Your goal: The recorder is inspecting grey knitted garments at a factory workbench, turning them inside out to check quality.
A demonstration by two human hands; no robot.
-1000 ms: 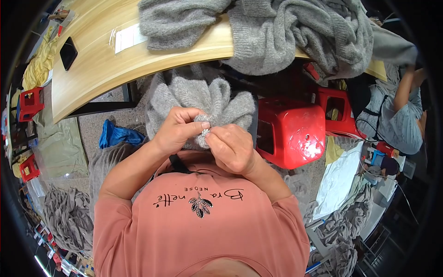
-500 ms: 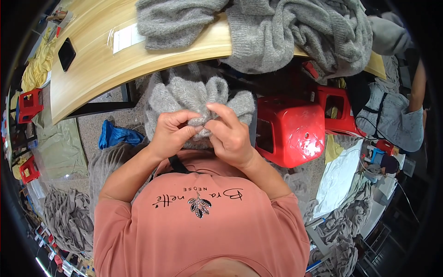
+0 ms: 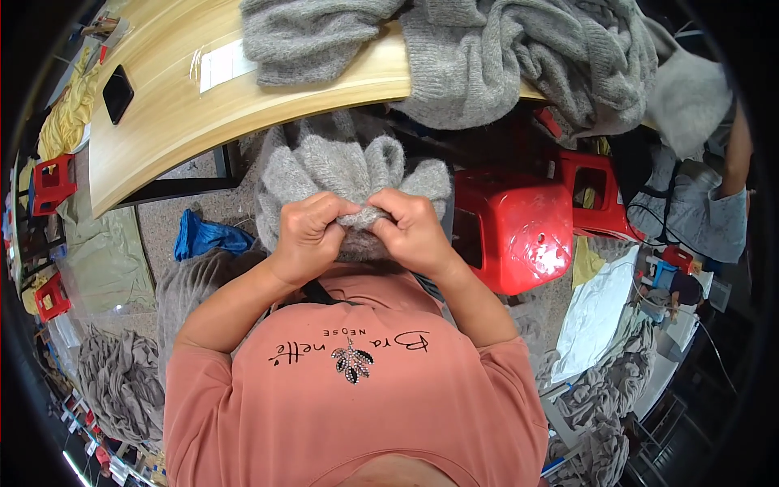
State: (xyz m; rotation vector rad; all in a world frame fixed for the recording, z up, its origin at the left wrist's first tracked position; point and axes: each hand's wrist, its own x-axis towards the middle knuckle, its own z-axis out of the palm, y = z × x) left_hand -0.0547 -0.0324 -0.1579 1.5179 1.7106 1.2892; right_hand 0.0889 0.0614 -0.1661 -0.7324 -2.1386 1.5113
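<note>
A grey fuzzy knitted garment (image 3: 333, 166) lies bunched in thick folds on my lap, below the table edge. My left hand (image 3: 312, 229) pinches its near edge between thumb and curled fingers. Close beside it, my right hand (image 3: 411, 230) grips the same edge. A short strip of knit shows stretched between the two thumbs. Whatever the fingertips do beneath the fold is hidden.
The wooden table (image 3: 162, 138) carries a phone (image 3: 118, 94), a white paper (image 3: 221, 68) and heaped grey knitwear (image 3: 462, 65) hanging over its edge. Right of me stands a red stool (image 3: 523, 231). Blue cloth (image 3: 209, 237) lies on the floor. Another person's arm (image 3: 737, 154) is at far right.
My right hand's raised fingers have curled down onto the knit, and both hands now grip its edge slightly farther apart. At far right, the other person's grey cloth has shifted downward.
</note>
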